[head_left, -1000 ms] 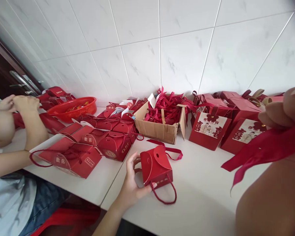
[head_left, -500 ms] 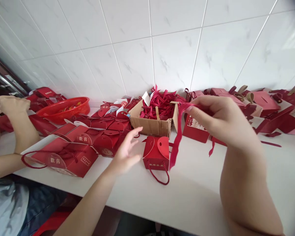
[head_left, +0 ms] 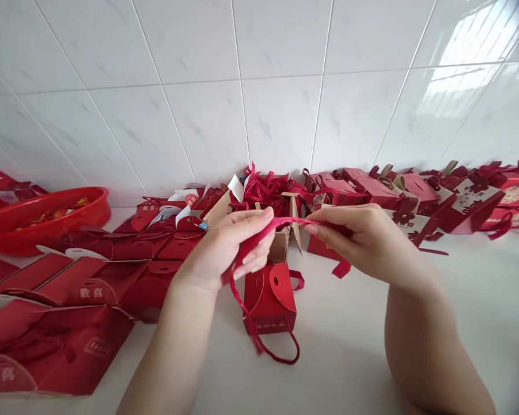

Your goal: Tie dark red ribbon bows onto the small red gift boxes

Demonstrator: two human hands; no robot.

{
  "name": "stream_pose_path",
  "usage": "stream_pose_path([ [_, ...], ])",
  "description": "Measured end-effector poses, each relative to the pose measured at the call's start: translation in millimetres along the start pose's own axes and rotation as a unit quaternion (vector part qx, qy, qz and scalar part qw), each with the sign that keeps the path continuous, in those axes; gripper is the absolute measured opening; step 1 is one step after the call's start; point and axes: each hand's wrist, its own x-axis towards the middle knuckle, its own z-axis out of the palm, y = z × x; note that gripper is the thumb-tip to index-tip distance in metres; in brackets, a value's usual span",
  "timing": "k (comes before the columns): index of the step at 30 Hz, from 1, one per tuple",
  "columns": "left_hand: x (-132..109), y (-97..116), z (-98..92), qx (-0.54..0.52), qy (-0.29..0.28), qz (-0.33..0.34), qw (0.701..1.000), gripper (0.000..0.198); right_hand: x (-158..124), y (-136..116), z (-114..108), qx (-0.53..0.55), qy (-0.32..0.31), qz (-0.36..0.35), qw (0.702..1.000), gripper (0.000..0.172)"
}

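A red ribbon stretches between my two hands, above a small red box with a rope handle on the white table. My left hand is closed round the ribbon, whose loose end hangs down beside the box. My right hand pinches the ribbon's other end between thumb and fingers. Behind the hands is a cardboard box heaped with red ribbons, partly hidden by my left hand.
Several red boxes stand close together on the left, with a red plastic basin of wrapped pieces behind them. More red boxes line the tiled wall at the right.
My left hand has moved up and closed on the ribbon, which now runs across between both hands instead of hanging from the right. The view has shifted; the other person's arms are out of it.
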Motion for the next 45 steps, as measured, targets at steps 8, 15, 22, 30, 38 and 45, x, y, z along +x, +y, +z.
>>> stream_pose_path([
  [8, -30.4, 21.1, -36.6, 0.107, 0.053, 0.047, 0.992, 0.047, 0.3, 2.5, -3.8, -0.046, 0.050, -0.029, 0.997, 0.013],
  [15, -51.6, 32.3, -55.0, 0.128, 0.140, 0.118, 0.975, 0.058, -1.4, 10.7, -7.7, -0.085, 0.177, -0.037, 0.980, 0.006],
  [22, -56.2, 33.7, -69.9, 0.061, 0.209, 0.155, 0.964, 0.055, -7.7, 16.0, -17.6, -0.130, 0.243, 0.044, 0.960, 0.005],
  [30, -62.2, 29.6, -80.2, 0.094, 0.193, 0.137, 0.967, 0.048, -14.6, 40.6, -37.1, -0.186, 0.133, 0.131, 0.965, 0.010],
  [38, -29.2, 15.3, -24.7, 0.332, 0.068, 0.026, 0.940, 0.027, -2.2, 21.8, -11.0, 0.043, -0.152, 0.074, 0.985, 0.040],
  [45, -12.2, -11.0, 1.3, 0.427, 0.023, -0.016, 0.904, 0.028, 23.1, 3.6, 44.0, 0.401, -0.281, 0.053, 0.870, 0.032],
])
